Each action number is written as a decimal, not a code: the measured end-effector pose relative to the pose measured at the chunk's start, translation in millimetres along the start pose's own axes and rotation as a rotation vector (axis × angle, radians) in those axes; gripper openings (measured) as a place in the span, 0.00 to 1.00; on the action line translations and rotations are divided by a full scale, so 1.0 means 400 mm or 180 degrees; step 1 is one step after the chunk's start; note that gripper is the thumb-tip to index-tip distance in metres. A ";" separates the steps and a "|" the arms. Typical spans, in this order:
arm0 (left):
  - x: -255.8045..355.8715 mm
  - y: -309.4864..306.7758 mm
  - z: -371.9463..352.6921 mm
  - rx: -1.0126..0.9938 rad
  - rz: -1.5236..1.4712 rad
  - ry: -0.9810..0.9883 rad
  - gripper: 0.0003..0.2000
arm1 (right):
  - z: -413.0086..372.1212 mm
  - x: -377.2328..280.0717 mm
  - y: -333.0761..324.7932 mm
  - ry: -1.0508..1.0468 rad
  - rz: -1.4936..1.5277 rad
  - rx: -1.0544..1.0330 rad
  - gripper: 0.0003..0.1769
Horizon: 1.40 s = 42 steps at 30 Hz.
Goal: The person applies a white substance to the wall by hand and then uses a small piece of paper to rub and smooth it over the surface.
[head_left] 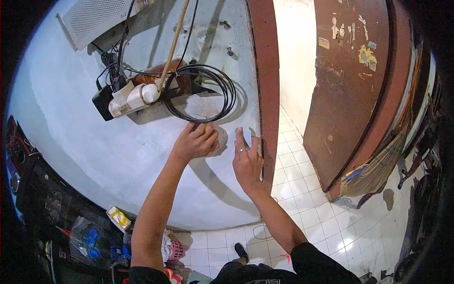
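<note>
A coil of black cable hangs against the pale wall, with a small tie at its lower edge. My left hand is closed at the bottom of this coil, its fingers curled up against the lowest loops. To the right, my right hand has its fingers stretched upward and apart close to the wall, with a ring on one finger. Between those fingers shows a small pale patch that I cannot identify. Left of the coil, a white power strip holds a black adapter.
A white perforated device is at the upper left. A brown door stands open beyond the reddish frame. Low on the left are a yellow-and-white box and a pink basket. White tiles cover the floor.
</note>
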<state>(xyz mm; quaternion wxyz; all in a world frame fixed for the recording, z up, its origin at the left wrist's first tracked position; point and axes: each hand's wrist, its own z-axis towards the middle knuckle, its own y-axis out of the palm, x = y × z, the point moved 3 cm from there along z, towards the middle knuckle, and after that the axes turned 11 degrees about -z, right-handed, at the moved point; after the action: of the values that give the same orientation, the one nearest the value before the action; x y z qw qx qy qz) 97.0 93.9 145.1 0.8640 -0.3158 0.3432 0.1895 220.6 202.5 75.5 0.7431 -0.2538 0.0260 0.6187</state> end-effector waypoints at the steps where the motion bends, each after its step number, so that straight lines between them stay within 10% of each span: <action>1: 0.001 0.001 0.001 -0.0028 -0.0007 -0.0015 0.12 | 0.005 0.001 -0.003 -0.0033 0.0008 0.0071 0.28; 42: 0.003 -0.007 0.015 0.0017 -0.0025 -0.0107 0.09 | -0.014 0.019 -0.002 -0.0078 0.0035 0.0054 0.29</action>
<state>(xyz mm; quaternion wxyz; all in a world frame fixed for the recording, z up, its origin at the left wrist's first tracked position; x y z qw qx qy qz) 102.1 95.9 149.0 0.8712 -0.3117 0.3279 0.1905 224.5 206.9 68.2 0.7421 -0.2398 0.0236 0.6255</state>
